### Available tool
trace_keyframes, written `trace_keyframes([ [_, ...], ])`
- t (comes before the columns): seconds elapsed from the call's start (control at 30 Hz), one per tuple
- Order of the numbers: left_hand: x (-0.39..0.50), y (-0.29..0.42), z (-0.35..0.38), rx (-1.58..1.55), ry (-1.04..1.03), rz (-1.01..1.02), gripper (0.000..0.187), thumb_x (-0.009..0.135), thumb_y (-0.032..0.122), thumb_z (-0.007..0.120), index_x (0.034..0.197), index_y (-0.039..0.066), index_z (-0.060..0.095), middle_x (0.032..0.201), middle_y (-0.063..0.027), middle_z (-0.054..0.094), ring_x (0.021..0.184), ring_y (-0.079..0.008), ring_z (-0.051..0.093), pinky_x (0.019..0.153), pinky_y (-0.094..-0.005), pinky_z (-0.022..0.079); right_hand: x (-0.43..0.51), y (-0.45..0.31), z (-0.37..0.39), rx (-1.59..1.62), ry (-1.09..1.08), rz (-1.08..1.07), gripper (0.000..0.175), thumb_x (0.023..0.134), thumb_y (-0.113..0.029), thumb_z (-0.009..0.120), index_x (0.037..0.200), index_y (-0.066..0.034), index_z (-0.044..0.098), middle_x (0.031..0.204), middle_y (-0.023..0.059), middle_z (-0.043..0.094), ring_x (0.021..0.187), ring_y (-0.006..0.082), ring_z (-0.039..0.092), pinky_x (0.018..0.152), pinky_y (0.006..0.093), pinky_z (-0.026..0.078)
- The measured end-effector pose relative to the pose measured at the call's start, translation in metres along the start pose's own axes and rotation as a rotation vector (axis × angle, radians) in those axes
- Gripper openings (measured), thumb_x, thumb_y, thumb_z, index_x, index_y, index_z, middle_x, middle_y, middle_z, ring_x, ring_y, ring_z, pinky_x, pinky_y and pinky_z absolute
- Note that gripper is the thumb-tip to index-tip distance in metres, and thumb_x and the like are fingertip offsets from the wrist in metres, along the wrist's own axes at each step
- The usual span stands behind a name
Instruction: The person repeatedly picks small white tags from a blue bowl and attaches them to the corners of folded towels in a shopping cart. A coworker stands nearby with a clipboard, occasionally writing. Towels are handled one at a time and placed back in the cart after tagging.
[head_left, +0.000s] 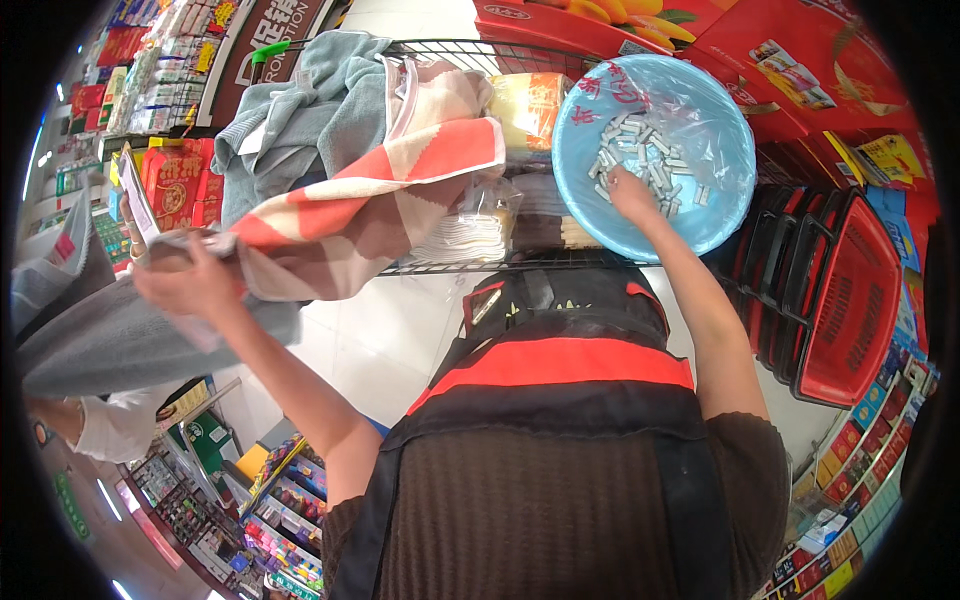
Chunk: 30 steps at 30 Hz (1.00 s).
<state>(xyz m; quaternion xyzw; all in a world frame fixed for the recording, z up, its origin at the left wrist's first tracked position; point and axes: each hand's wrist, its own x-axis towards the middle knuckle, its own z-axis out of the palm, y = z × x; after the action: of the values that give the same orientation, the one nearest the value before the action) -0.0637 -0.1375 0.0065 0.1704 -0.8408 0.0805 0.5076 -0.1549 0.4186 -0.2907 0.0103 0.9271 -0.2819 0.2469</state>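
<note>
My left hand (196, 279), slightly blurred, grips a corner of a red, cream and brown patterned towel (337, 206) at the left. The rest of that towel spreads over the wire rack of a black cart (420, 268), beside a heap of grey-green towels (337, 112). My right hand (628, 196) reaches into a light blue plastic basin (720, 225). Its fingertips touch the small whitish pieces (652, 161) lying there under and beside clear plastic film. Whether the fingers hold one of them cannot be told. Folded white cloths in clear plastic (465, 236) lie between the towels and the basin.
Black and red shopping baskets (847, 307) are stacked at the right. Red cartons (802, 75) stand behind the basin. At the left, another person's arm (60, 420) is near a long grey towel (150, 337). Stocked shelves (292, 510) stand at the lower left.
</note>
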Motion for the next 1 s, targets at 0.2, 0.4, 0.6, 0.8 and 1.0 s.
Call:
trace_keyframes([
  [0.2,-0.071,0.036,0.0,-0.139,-0.537,-0.044,0.063,0.08,0.023,0.074,0.136,0.008,0.051,0.149,-0.0168,0.04,0.14,-0.0353,0.035,0.114,-0.0502,0.027,-0.03,-0.097,0.013,0.435,-0.202,-0.528,0.024,0.092,-0.023,0.056,0.106,-0.0062,0.065,0.105,0.0152,0.068,0.094,0.035,0.065,0.084,0.0407,0.051],
  [0.4,-0.099,0.055,-0.017,-0.188,-0.673,-0.063,0.054,0.083,0.016,0.071,0.133,0.005,0.053,0.145,-0.0178,0.044,0.139,-0.0371,0.036,0.115,-0.0462,0.029,-0.05,-0.206,0.05,-0.146,-0.284,-0.669,0.031,0.094,-0.035,0.055,0.104,-0.0111,0.072,0.096,0.0142,0.073,0.092,0.0327,0.069,0.083,0.0411,0.053],
  [0.6,-0.132,0.056,-0.037,-0.39,-0.841,-0.378,0.037,0.09,0.016,0.065,0.125,0.005,0.059,0.129,-0.0179,0.061,0.119,-0.0359,0.059,0.102,-0.0403,0.044,-0.026,-0.211,0.062,-0.525,-0.216,-0.557,0.024,0.082,-0.016,0.056,0.089,-0.0077,0.077,0.095,0.0148,0.074,0.092,0.0294,0.072,0.078,0.042,0.056],
  [0.8,-0.161,0.078,-0.045,-0.544,-0.944,-0.42,0.02,0.088,0.01,0.068,0.107,0.003,0.07,0.101,-0.0107,0.071,0.09,-0.0203,0.067,0.082,-0.031,0.052,-0.021,-0.227,0.076,-0.373,-0.246,-0.571,0.03,0.08,-0.032,0.066,0.095,-0.0078,0.076,0.097,0.0158,0.073,0.093,0.0323,0.07,0.081,0.045,0.055],
  [1.0,-0.157,0.093,-0.049,-0.586,-0.959,-0.437,0.022,0.088,0.014,0.067,0.106,0.002,0.07,0.101,-0.0137,0.071,0.09,-0.0244,0.068,0.079,-0.0334,0.053,-0.009,-0.23,0.08,-0.529,-0.275,-0.514,0.028,0.082,-0.02,0.062,0.101,-0.0028,0.075,0.109,0.018,0.07,0.103,0.0341,0.068,0.086,0.0454,0.055],
])
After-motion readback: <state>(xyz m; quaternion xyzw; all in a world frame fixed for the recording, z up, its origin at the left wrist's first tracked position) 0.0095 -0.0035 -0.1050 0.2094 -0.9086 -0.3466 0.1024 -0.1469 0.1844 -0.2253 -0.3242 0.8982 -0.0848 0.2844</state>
